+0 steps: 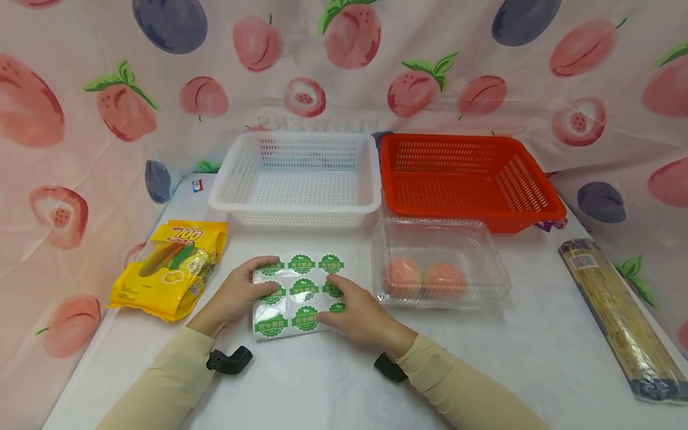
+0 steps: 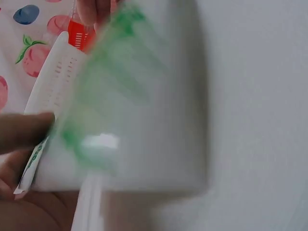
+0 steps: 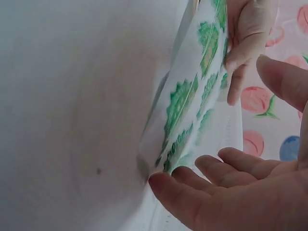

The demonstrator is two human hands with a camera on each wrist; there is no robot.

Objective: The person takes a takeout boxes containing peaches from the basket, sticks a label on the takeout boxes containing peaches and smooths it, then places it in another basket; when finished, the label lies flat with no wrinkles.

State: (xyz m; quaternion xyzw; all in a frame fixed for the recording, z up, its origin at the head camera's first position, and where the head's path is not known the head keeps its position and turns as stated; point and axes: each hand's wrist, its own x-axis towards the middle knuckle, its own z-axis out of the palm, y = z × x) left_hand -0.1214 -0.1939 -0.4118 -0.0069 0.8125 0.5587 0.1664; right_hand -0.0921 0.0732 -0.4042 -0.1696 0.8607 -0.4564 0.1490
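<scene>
A sheet of green-and-white stickers is held above the white table, in front of my body. Its left side lies between the thumb and fingers of my left hand, as the left wrist view also shows on the sheet, blurred there. Over the sheet's right side is my right hand. In the right wrist view that right hand has its thumb and fingers spread well apart, fingertips close to the sheet's edge; whether they touch it I cannot tell.
Behind stand a white basket and a red basket. A clear plastic box with two pink round items sits right of the sheet. A yellow candy bag lies left, a long wrapped pack far right.
</scene>
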